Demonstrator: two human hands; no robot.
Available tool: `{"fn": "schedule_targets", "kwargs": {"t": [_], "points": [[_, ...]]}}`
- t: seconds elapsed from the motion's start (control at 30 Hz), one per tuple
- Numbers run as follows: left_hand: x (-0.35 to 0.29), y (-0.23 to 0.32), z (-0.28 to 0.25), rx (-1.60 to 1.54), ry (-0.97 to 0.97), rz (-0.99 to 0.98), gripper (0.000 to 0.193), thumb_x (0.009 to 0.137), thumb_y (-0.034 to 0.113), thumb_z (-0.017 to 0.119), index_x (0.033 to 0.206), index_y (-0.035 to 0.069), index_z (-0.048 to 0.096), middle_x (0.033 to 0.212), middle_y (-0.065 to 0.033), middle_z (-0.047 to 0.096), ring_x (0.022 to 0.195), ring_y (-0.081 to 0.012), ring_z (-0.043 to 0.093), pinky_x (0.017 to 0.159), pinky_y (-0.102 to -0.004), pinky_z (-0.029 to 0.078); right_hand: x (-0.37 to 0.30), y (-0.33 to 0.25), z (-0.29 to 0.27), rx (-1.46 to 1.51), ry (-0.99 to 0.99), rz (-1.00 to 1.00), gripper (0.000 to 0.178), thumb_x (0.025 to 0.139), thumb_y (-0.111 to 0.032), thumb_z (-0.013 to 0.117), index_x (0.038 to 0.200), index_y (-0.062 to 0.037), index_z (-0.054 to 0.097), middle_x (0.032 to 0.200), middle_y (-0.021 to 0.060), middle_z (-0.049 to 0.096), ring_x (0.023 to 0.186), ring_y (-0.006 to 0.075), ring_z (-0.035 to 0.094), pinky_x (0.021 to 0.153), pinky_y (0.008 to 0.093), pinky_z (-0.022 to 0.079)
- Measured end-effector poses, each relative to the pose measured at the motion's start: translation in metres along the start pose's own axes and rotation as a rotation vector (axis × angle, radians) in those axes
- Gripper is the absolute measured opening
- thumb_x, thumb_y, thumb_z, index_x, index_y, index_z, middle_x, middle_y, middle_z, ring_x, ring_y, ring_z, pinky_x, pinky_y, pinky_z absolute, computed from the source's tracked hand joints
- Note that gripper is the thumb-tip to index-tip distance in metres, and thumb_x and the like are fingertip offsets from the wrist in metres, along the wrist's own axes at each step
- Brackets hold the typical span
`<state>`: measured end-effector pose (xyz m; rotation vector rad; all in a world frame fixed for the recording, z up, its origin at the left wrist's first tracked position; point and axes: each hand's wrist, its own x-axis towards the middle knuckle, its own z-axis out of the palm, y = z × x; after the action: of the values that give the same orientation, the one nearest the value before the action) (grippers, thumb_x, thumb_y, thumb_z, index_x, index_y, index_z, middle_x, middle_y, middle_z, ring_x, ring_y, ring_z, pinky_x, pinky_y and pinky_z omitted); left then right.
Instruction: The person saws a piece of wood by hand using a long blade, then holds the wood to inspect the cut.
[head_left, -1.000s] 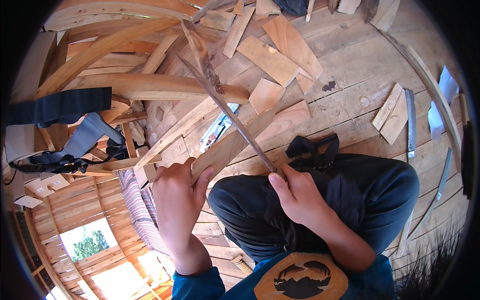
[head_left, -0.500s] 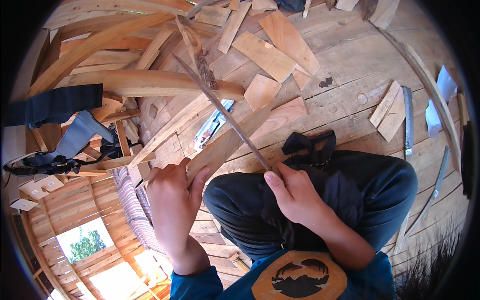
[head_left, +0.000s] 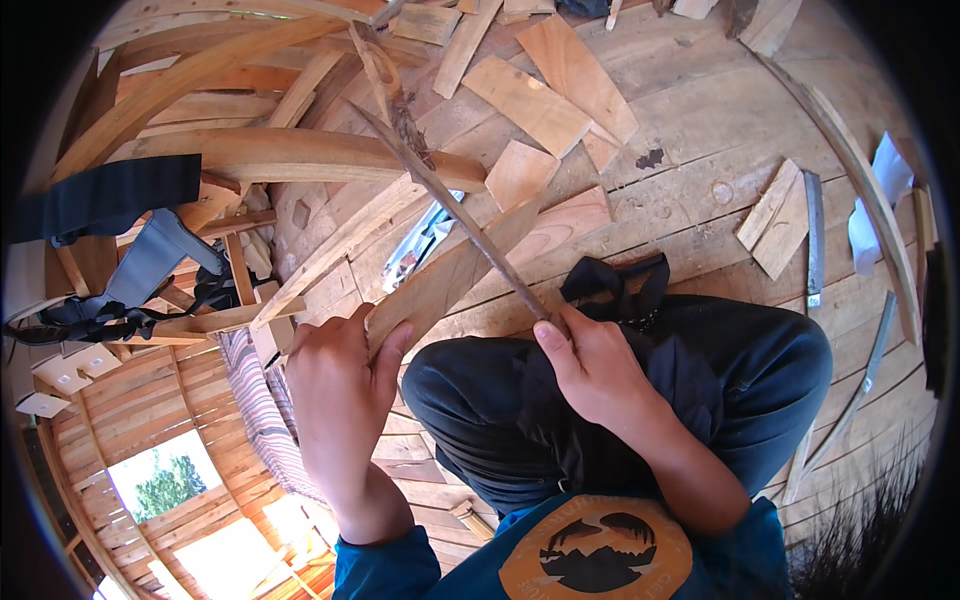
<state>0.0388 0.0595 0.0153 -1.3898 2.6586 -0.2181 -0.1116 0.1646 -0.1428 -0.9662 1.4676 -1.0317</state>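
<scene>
My left hand is closed on the near end of a narrow wooden board, with the thumb along its face. The board slants up and away to the right. In my right hand is a long, thin, dark knife-like blade with a pointed tip. It runs up and to the left, crossing over the board, and its handle is hidden in my fist. My crossed legs in dark trousers lie under both hands.
Several wood offcuts lie on the plank floor ahead. Curved beams and a grey-black strap harness are at left. A shiny packet sits beyond the board. Metal strips and a curved strip lie at right.
The long blade has rolled a little, showing more of its flat side, and still crosses the board. The board and my left hand have shifted only slightly left.
</scene>
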Motion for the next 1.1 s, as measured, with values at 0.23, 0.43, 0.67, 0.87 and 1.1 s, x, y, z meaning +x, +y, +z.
{"fn": "schedule_targets", "kwargs": {"t": [0.23,0.43,0.67,0.87,1.1], "points": [[-0.004,-0.001,0.001,0.013,-0.006,-0.003,0.033,0.082,0.026,0.073,0.092,-0.005,0.069,0.067,-0.0169,0.062,0.062,-0.0334,0.060,0.069,-0.0425,0.046,-0.010,-0.013,-0.003,-0.054,-0.069,0.016,0.045,0.098,-0.040,0.048,0.085,0.0013,0.058,0.069,0.0259,0.062,0.071,0.0470,0.062,0.066,0.0535,0.050],[0.003,0.000,0.000,-0.001,-0.004,-0.007,0.033,0.082,0.027,0.073,0.092,-0.004,0.069,0.067,-0.0169,0.062,0.062,-0.0333,0.060,0.070,-0.0416,0.046,-0.001,-0.004,-0.006,-0.103,-0.024,0.042,0.046,0.098,-0.042,0.048,0.087,0.0015,0.057,0.072,0.0266,0.063,0.072,0.0475,0.062,0.067,0.0541,0.050],[0.000,0.001,-0.002,-0.002,-0.011,-0.010,0.032,0.081,0.025,0.073,0.092,-0.004,0.069,0.066,-0.0166,0.061,0.061,-0.0328,0.059,0.071,-0.0407,0.045,0.004,0.003,-0.008,-0.092,0.002,0.101,0.047,0.098,-0.042,0.046,0.093,0.0030,0.058,0.075,0.0281,0.063,0.075,0.0481,0.062,0.070,0.0536,0.050],[-0.002,-0.002,0.002,-0.014,-0.006,-0.010,0.031,0.082,0.025,0.073,0.092,-0.004,0.069,0.066,-0.0164,0.061,0.061,-0.0328,0.059,0.070,-0.0413,0.045,-0.006,-0.008,-0.009,-0.072,-0.059,0.135,0.048,0.099,-0.043,0.046,0.093,0.0023,0.059,0.075,0.0277,0.063,0.077,0.0483,0.062,0.072,0.0535,0.049],[0.001,-0.003,-0.001,-0.007,-0.007,-0.005,0.032,0.082,0.026,0.073,0.092,-0.004,0.069,0.066,-0.0171,0.061,0.062,-0.0338,0.059,0.069,-0.0416,0.045,-0.002,0.001,-0.008,-0.060,-0.008,0.122,0.049,0.099,-0.044,0.045,0.090,0.0026,0.058,0.073,0.0278,0.062,0.076,0.0480,0.062,0.071,0.0532,0.049]]}}
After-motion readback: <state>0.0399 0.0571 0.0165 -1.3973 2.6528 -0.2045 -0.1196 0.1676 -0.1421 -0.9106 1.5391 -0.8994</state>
